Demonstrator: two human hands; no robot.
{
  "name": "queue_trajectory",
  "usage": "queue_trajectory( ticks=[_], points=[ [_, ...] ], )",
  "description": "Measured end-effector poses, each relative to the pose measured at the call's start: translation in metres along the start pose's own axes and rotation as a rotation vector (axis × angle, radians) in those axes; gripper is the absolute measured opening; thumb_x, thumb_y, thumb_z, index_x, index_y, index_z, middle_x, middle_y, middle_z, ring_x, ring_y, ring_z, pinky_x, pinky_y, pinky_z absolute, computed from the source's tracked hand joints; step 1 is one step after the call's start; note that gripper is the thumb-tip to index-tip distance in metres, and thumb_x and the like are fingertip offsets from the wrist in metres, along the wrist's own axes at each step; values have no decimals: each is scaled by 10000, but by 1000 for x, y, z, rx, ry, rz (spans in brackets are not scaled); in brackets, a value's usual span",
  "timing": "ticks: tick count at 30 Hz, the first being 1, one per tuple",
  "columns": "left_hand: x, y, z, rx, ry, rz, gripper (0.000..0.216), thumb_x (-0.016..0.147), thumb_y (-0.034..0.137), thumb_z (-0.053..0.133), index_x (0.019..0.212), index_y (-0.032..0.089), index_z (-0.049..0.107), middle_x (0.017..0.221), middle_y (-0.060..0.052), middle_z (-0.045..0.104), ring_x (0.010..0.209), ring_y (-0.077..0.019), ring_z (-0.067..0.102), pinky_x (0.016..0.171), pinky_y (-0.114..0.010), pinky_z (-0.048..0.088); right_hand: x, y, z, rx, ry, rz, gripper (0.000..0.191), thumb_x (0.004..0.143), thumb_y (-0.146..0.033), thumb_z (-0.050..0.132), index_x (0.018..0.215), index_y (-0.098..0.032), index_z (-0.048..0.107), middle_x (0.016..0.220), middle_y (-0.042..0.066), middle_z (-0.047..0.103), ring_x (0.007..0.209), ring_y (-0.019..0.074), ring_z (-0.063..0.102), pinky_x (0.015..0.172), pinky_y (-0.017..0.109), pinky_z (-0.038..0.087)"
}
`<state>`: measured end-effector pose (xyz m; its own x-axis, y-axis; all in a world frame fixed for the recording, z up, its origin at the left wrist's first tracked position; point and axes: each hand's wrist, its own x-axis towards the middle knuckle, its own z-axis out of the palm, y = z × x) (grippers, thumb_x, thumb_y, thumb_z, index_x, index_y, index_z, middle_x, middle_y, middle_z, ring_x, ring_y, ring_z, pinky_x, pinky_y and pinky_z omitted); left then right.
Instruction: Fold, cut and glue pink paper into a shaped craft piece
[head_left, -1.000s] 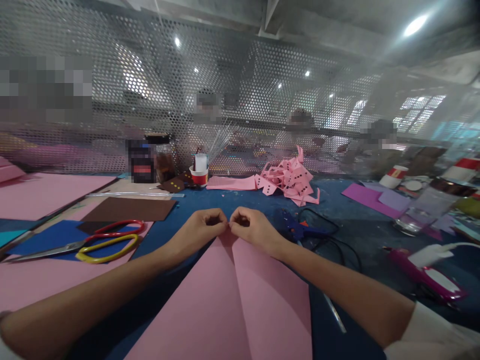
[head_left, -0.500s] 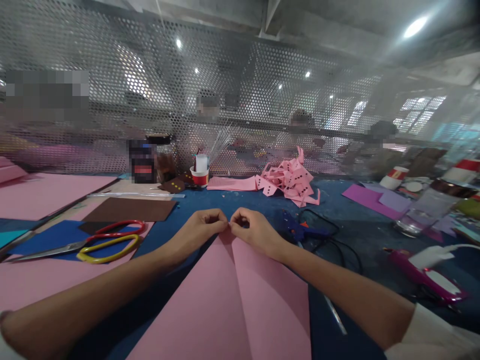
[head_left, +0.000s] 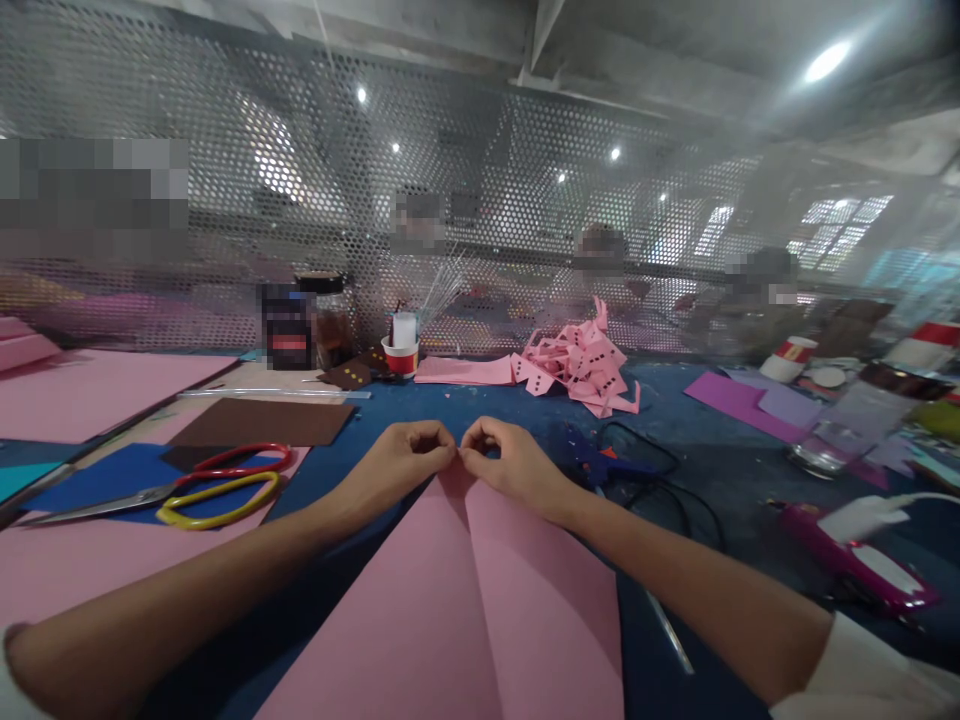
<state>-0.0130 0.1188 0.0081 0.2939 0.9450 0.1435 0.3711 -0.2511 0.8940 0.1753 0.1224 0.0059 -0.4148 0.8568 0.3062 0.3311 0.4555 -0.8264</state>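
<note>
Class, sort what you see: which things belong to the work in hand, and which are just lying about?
In use:
creased pink sheet
left hand and right hand at its far end

Apparently just lying about:
red-and-yellow-handled scissors
brown sheet
blue glue gun
purple sheet

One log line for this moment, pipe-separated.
left hand: pinching far end of pink paper | right hand: pinching beside it | scissors: lying on blue paper

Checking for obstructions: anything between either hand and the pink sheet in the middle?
Nothing visible. The left hand and right hand both pinch the far end of the pink sheet. The scissors lie to the left, the blue glue gun to the right; neither intervenes.
</note>
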Motion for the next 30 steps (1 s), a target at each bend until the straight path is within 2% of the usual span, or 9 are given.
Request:
queue_trajectory(
  ticks=[13, 23, 30],
  points=[
    [0, -3, -1, 15, -16, 20, 111, 762, 236, 570, 696, 175, 635, 678, 44, 589, 674, -127, 509, 624, -239, 359, -2, -3, 0, 11, 22, -74, 12, 793, -182, 609, 802, -189, 606, 785, -13, 639, 749, 133, 588, 745, 266, 469],
    [-2, -1, -1, -9, -23, -6, 136, 777, 262, 570, 697, 176, 640, 654, 39, 566, 619, -122, 481, 564, -232, 346, -3, -4, 1, -13, 27, -83, 19, 784, -177, 595, 786, -195, 589, 775, -17, 623, 748, 134, 573, 744, 262, 459],
    [-2, 0, 0, -18, -29, -13, 135, 768, 261, 574, 699, 173, 650, 664, 37, 563, 637, -121, 488, 583, -233, 348, -4, -4, 1, -2, 19, -87, 29, 778, -181, 586, 779, -205, 570, 765, -27, 602, 735, 131, 558, 732, 255, 451]
  ],
)
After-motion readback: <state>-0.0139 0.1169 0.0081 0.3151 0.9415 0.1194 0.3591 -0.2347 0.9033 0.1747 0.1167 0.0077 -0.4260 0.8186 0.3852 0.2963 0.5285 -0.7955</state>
